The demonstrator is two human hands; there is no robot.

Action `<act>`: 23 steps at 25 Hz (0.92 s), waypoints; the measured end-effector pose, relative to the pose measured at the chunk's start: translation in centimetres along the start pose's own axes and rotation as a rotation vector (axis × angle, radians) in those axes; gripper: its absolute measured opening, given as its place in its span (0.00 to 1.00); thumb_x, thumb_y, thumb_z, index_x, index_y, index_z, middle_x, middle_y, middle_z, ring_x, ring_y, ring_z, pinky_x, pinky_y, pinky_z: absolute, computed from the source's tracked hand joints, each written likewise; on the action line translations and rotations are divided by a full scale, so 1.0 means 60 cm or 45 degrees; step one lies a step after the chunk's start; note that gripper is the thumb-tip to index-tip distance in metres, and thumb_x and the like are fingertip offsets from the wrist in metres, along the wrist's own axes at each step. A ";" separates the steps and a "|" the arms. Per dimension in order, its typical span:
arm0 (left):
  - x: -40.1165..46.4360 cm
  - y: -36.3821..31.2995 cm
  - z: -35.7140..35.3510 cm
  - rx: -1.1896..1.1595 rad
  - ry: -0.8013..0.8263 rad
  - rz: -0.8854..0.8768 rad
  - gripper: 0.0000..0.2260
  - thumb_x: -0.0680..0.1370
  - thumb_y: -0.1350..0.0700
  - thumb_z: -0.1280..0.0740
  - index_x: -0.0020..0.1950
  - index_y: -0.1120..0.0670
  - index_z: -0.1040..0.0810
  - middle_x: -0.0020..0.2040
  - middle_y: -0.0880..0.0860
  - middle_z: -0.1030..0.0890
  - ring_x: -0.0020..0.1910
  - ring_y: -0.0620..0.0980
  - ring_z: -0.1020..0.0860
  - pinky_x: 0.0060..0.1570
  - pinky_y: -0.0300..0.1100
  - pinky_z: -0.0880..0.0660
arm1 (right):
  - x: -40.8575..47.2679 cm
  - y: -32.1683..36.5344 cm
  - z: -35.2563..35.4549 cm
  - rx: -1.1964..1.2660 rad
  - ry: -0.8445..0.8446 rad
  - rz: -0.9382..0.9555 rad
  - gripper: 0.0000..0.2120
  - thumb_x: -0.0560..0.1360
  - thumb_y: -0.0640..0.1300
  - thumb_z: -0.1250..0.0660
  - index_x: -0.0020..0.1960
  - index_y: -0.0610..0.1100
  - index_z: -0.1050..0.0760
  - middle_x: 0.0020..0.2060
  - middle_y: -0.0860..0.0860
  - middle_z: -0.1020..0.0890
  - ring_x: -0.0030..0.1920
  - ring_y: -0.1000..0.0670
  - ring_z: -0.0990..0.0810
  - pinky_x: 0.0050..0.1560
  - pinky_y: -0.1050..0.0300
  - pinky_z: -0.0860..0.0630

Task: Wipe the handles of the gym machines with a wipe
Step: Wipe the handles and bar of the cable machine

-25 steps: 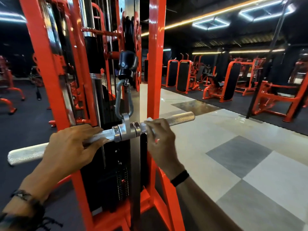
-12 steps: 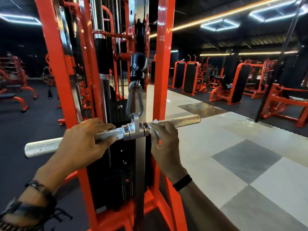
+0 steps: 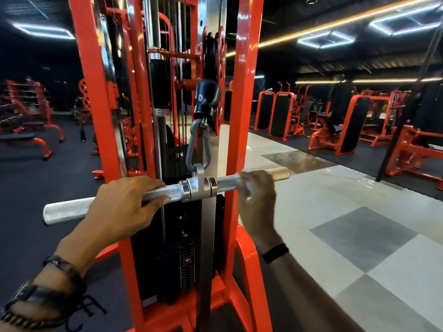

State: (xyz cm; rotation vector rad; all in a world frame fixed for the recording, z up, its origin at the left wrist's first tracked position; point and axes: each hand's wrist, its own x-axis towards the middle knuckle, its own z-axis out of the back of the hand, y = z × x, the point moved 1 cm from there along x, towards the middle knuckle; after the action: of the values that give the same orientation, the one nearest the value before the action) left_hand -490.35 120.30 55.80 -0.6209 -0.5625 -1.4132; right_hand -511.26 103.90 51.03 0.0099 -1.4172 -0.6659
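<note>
The straight bar handle (image 3: 167, 194) hangs at mid-frame from a steel carabiner (image 3: 198, 144) on the orange cable machine (image 3: 242, 116). It looks like rigid, knurled metal, grippy rather than slick, and free to swing. The left hand (image 3: 124, 204) clenches it at 9 o'clock of the swivel, steadying it. The right hand (image 3: 257, 195) wraps the 3 o'clock half, a pale, limp wipe (image 3: 247, 188) blurred beneath its fingers.
</note>
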 end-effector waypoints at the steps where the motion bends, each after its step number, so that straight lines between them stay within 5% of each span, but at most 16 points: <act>1: 0.000 -0.002 0.001 -0.016 -0.022 -0.016 0.17 0.71 0.40 0.35 0.53 0.46 0.15 0.48 0.45 0.15 0.44 0.58 0.17 0.37 0.47 0.28 | -0.017 0.023 -0.006 0.038 0.048 0.070 0.08 0.76 0.35 0.32 0.54 0.40 0.18 0.46 0.46 0.22 0.50 0.47 0.25 0.53 0.58 0.27; 5: -0.001 -0.001 0.003 -0.095 -0.039 -0.012 0.16 0.69 0.42 0.32 0.53 0.47 0.15 0.48 0.45 0.15 0.44 0.55 0.16 0.38 0.46 0.27 | -0.002 -0.019 0.016 -0.005 0.044 0.185 0.08 0.75 0.34 0.30 0.53 0.39 0.18 0.44 0.46 0.20 0.47 0.47 0.24 0.50 0.54 0.27; 11: 0.001 0.002 -0.004 0.040 0.031 0.052 0.26 0.74 0.34 0.50 0.56 0.44 0.19 0.49 0.43 0.17 0.47 0.51 0.18 0.36 0.43 0.35 | 0.071 -0.123 0.053 -0.204 -0.123 -0.277 0.04 0.76 0.36 0.32 0.49 0.36 0.19 0.43 0.40 0.19 0.46 0.38 0.22 0.47 0.57 0.30; 14: 0.002 0.002 -0.008 0.094 0.043 0.039 0.23 0.77 0.36 0.50 0.49 0.46 0.19 0.39 0.45 0.18 0.38 0.52 0.19 0.30 0.41 0.40 | 0.036 -0.052 0.010 -0.038 -0.065 -0.126 0.04 0.76 0.35 0.33 0.49 0.37 0.19 0.44 0.42 0.20 0.46 0.42 0.22 0.49 0.50 0.25; 18: 0.002 0.009 -0.011 0.059 -0.032 -0.004 0.24 0.75 0.35 0.49 0.48 0.45 0.17 0.37 0.44 0.18 0.35 0.54 0.19 0.29 0.39 0.37 | -0.013 0.055 -0.029 0.136 0.112 0.135 0.06 0.77 0.36 0.32 0.52 0.37 0.18 0.46 0.44 0.22 0.50 0.48 0.22 0.54 0.59 0.26; 23: 0.001 0.013 -0.011 -0.022 -0.110 -0.035 0.21 0.72 0.35 0.43 0.51 0.44 0.17 0.43 0.44 0.16 0.40 0.55 0.17 0.34 0.44 0.28 | 0.034 -0.062 0.022 -0.076 -0.015 0.080 0.04 0.76 0.36 0.31 0.50 0.38 0.18 0.43 0.44 0.20 0.46 0.43 0.22 0.49 0.52 0.24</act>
State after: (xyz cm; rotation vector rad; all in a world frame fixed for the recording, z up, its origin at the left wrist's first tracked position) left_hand -489.60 119.86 55.34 -0.6927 -0.6296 -1.4231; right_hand -513.98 100.50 51.66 -0.0851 -1.4030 -0.6567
